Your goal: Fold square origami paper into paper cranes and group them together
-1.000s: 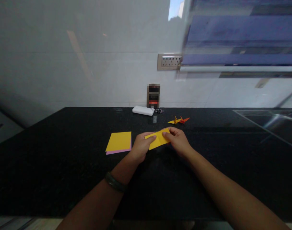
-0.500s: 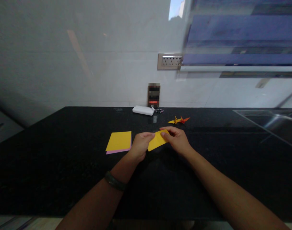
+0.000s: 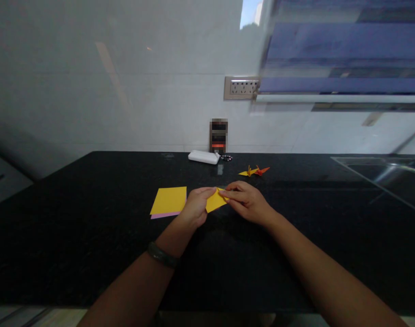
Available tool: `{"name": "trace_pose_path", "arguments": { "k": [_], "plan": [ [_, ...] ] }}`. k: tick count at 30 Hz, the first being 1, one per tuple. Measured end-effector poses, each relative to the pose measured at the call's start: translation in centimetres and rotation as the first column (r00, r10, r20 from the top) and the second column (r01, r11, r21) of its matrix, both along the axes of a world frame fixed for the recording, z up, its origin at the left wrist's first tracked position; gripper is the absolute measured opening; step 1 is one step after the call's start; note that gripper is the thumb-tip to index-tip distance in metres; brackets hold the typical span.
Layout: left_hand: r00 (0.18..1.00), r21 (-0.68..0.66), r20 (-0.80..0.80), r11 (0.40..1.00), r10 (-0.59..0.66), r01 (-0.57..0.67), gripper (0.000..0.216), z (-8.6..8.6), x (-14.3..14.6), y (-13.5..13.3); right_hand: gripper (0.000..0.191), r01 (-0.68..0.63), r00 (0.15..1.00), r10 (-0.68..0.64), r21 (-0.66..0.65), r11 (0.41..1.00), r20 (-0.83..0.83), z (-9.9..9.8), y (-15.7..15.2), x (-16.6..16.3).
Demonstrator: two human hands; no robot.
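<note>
Between my hands, just above the dark counter, is a folded piece of yellow origami paper [image 3: 214, 201]. My left hand [image 3: 196, 205] is closed on its left side, thumb on top; a bracelet circles that wrist. The fingers of my right hand [image 3: 246, 200] pinch the paper's right edge, where a fold shows near the fingertips. Part of the paper is hidden by the fingers. To the left lies a stack of square paper [image 3: 169, 200], yellow on top with pink beneath, partly behind my left hand.
Behind my right hand stand a yellow paper crane [image 3: 248, 171] and an orange-red paper crane [image 3: 262, 171]. A white box-shaped object [image 3: 203, 157] with a beaded strap lies near the wall, by a blurred dark object [image 3: 218, 135]. A sink [image 3: 384, 175] is at the right.
My right hand has shifted left and its fingers have bent the paper's right part over. Less of the yellow paper shows now. My left hand has barely moved.
</note>
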State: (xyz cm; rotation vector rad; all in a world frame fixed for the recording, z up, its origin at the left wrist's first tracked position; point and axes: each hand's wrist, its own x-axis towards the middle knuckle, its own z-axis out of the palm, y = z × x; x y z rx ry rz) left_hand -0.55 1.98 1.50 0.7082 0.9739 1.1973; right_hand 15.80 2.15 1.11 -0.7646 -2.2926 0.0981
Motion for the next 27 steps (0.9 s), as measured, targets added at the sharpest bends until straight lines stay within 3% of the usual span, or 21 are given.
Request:
{"name": "trace_pose_path", "arguments": {
  "k": [10, 20, 24, 27],
  "plan": [
    [0.998, -0.004, 0.056, 1.0, -0.012, 0.013, 0.004, -0.3, -0.2, 0.3, 0.033, 0.002, 0.992, 0.001, -0.02, 1.0, 0.13, 0.2, -0.1, 0.2],
    [0.998, 0.032, 0.025, 0.998, -0.052, 0.051, 0.02, -0.6, 0.1, 0.1, 0.041, -0.054, 0.994, 0.063, -0.098, 0.994, 0.09, 0.3, -0.2, 0.2],
    [0.995, 0.09, -0.084, 0.994, 0.063, -0.055, 0.02, -1.1, 0.1, 0.2, 0.034, -0.104, 0.994, 0.099, -0.195, 0.975, -0.038, 0.0, -0.1, -0.1],
    [0.989, 0.113, -0.104, 0.99, 0.102, -0.09, 0.024, -1.3, 0.1, 0.3, 0.023, -0.083, 0.971, -0.007, -0.363, 0.928, -0.239, -0.4, 0.1, -0.7]
  ]
}}
